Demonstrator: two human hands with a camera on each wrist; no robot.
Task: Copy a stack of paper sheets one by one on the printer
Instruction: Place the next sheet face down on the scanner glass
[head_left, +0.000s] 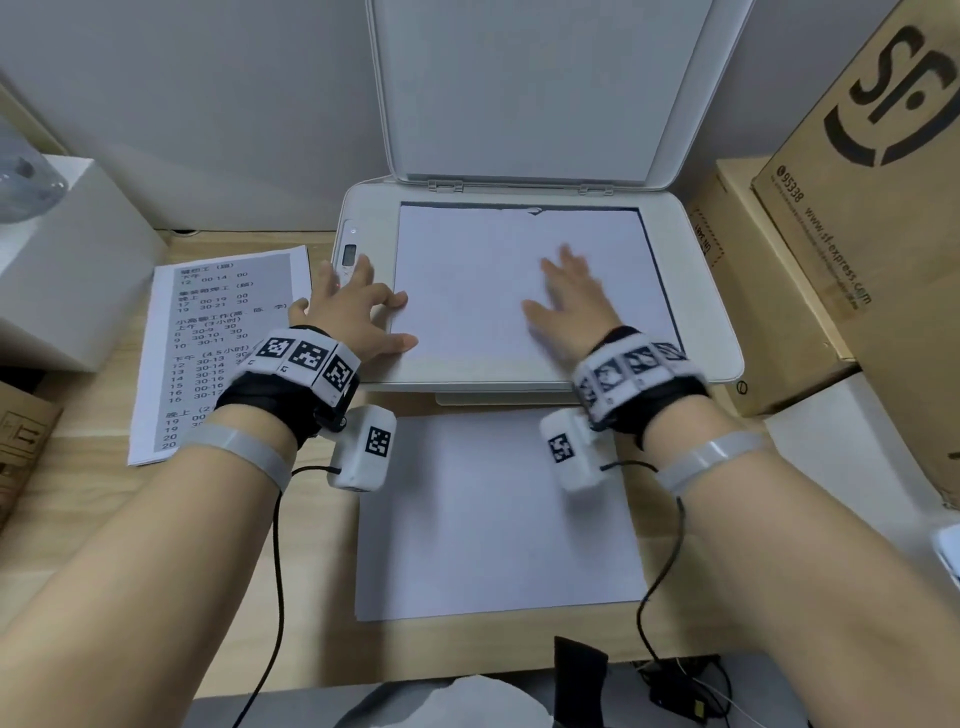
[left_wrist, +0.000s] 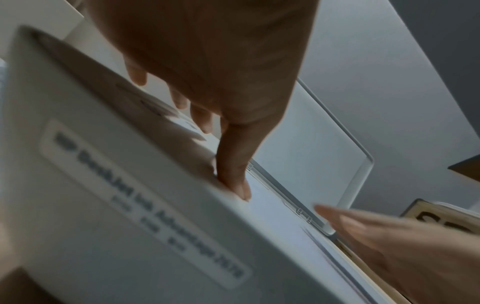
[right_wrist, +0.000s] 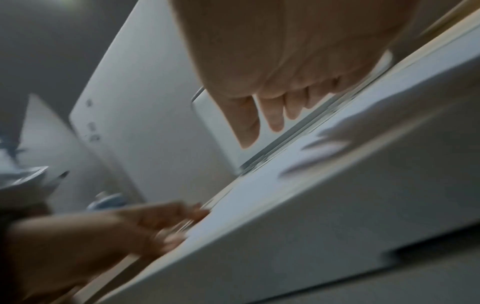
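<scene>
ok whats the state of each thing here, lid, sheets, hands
printer lid: open, raised upright
sheet on the glass: lying flat, blank side up
printed sheet: on the desk left of the printer, text side up
blank sheets: flat on the desk in front of the printer
left hand: open, fingertips at the sheet's left edge
right hand: open, spread over the sheet

Office: printer (head_left: 540, 291), shipping cartons (head_left: 872, 171)

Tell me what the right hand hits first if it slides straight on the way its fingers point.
The right hand points across the sheet toward the raised lid; probably its hinge edge first, though depth is unclear.
</scene>
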